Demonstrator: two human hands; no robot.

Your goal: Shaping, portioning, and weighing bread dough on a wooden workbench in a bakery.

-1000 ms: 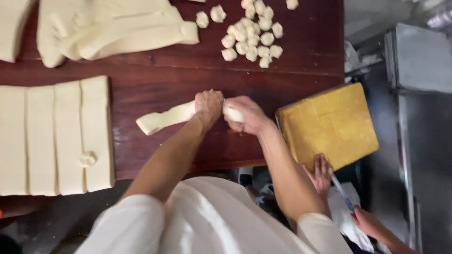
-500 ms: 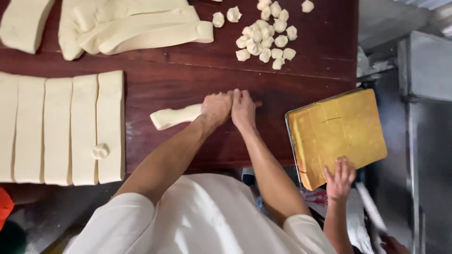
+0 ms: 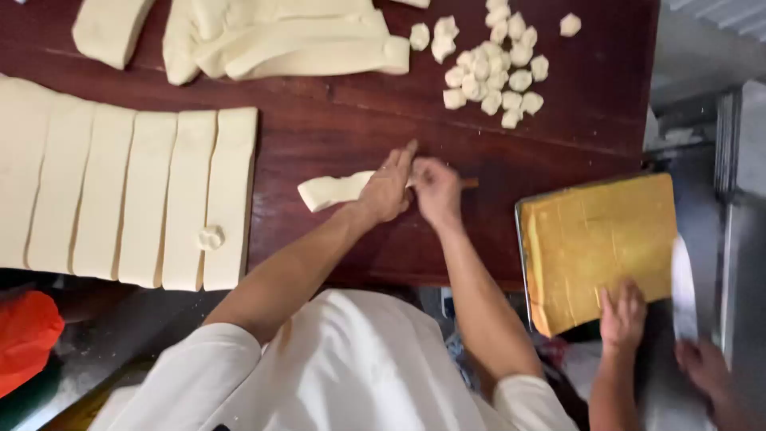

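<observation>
Both hands, left point(image 3: 388, 190) and right point(image 3: 436, 190), pinch one dough strip point(image 3: 335, 191); five slabs point(image 3: 144, 195) beside.

Both hands point(image 3: 415, 187) on dough strip point(image 3: 333, 191)

dough strips point(image 3: 136, 195) left, dough pieces point(image 3: 495, 68) behind, tray point(image 3: 598, 247) right

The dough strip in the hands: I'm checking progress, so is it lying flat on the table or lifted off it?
Flat. The dough strip rests along the dark wooden table, its right end under the left hand, with the right hand alongside.
</observation>
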